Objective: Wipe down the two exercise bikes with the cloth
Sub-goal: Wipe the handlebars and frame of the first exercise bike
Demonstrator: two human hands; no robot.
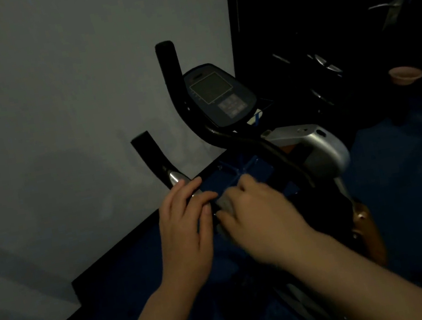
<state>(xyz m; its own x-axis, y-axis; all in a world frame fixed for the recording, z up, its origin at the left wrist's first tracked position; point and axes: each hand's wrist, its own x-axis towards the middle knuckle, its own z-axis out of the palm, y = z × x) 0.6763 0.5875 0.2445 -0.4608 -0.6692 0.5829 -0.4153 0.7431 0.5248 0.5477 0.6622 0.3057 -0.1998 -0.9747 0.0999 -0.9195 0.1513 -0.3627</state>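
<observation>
An exercise bike (314, 147) stands in a dim room, with black curved handlebars (173, 81) and a console with a screen (218, 93). My left hand (185, 226) rests with spread fingers on the near handlebar, next to its silver pulse sensor (176, 177). My right hand (258, 213) is closed on a grey cloth (223, 205) and presses it against the handlebar just right of the left hand. A second bike (326, 69) is barely visible in the dark at the right.
A pale wall (67, 100) runs close along the left, with a black skirting at its foot. The floor (419, 179) is dark blue. A dark door with a metal handle (388, 5) stands at the far right.
</observation>
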